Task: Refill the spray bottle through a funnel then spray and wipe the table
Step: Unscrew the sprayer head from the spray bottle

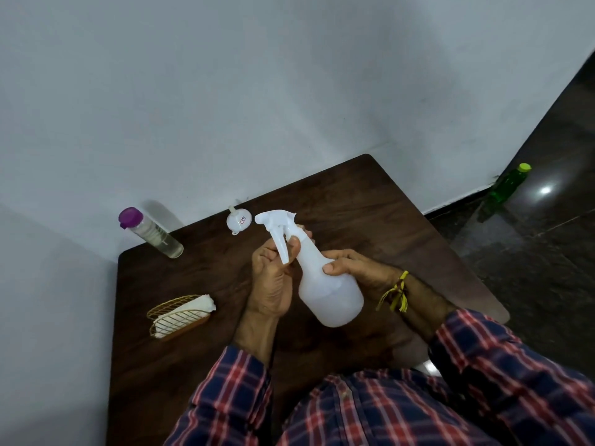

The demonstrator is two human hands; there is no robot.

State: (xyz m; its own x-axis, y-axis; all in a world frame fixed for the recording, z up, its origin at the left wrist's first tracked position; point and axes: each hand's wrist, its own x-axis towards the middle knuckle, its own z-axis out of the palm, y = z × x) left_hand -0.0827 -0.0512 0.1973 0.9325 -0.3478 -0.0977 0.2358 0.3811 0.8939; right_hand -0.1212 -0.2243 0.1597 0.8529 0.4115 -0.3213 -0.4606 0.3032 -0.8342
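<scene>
One dark wood counter (370,201) in a white-walled corner. Both hands' fingers clamped on translucent spray bottle (325,284): left hand (273,278) at neck, right hand (357,268) on body. Purple-capped bottle (151,233), 10 o'clock, holds clear liquid.

Spray bottle (328,284) neck hidden by left hand (273,278); funnel (239,220) sticker unreadable.

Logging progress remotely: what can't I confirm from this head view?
- Spray bottle fill level: translucent wall, unclear.
- Head seating at the neck: covered by left hand fingers.
- Right hand palm: behind the bottle.
- Funnel label: too small.
</scene>
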